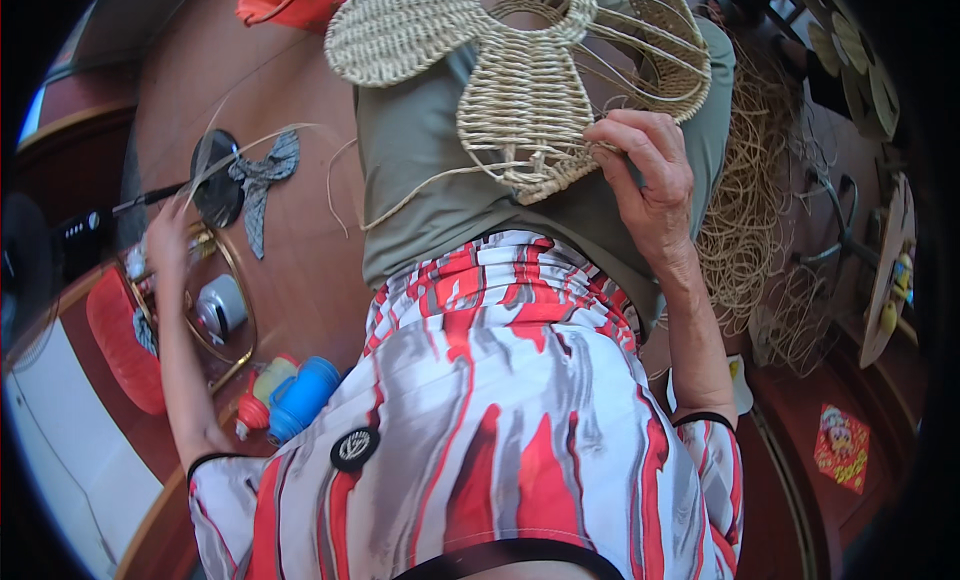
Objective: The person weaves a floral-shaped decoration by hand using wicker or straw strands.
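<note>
A pale woven straw piece (520,105) with rounded, petal-like panels and loose parallel strands lies across my grey-green trousered thighs. My right hand (645,175) is closed at its lower right edge, thumb and fingers pinched on the thick woven rim. A loose cord (420,192) runs left from that rim over my leg. My left hand (168,235), blurred, is raised out at the far left, apart from the woven piece, with thin pale strands (250,140) running from its fingers in an arc over the floor.
A tangled heap of straw cord (745,230) lies right of my leg. Around me are an orange-red bag (280,0), a black round object (215,175), grey cloth (262,180), a gold-framed red chair (125,335), a blue jug (310,395), a wheeled chair base (835,220) and a board (885,290).
</note>
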`<state>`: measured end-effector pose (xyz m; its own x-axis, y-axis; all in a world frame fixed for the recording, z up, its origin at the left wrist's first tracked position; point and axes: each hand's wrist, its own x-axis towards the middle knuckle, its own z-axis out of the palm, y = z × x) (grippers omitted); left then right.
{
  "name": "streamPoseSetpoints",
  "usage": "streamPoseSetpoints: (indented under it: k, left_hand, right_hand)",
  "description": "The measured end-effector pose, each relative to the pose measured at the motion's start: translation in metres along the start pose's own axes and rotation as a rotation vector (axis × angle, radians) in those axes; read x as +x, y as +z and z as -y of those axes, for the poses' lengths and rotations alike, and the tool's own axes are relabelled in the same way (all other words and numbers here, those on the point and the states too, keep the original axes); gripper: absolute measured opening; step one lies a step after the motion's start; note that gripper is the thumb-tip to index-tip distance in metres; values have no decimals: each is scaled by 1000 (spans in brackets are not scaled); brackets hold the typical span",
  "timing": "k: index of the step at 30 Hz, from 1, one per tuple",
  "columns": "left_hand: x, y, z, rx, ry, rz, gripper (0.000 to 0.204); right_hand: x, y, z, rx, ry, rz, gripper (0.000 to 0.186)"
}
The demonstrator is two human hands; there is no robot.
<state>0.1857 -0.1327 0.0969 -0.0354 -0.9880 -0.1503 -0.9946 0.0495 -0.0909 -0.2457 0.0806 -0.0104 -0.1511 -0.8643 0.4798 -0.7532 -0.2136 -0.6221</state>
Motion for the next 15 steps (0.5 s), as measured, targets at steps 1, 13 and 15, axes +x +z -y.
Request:
streamPoseSetpoints:
  k: [1,13,15]
  left_hand:
    - [-1,-7,13,250,-141,141,31]
    - [-101,72,-177,-1279,324,412,33]
    - [-100,60,-186,-1095,455,573,37]
  right_hand:
    - [-1,0,1,65,36,-68,23]
    - [-27,11,43,-192,67,161,43]
    - [-25,18,45,-173,96,137,42]
